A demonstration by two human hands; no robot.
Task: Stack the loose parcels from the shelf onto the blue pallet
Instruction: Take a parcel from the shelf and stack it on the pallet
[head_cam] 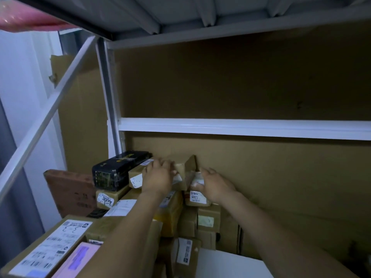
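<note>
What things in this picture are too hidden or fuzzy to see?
- The blue pallet: outside the head view.
- Label on the brown parcel: covered by the left hand gripping it.
- Fingers of the right hand on the small parcel: too blurred to judge their hold.
- Print on the bottom-left box: too small.

The small brown parcels [135, 173] are matt cardboard with white paper labels [197, 197]. At their nine o'clock, a long black box [112, 171] looks glossy. The white shelf beam [241, 127] is smooth painted metal.
</note>
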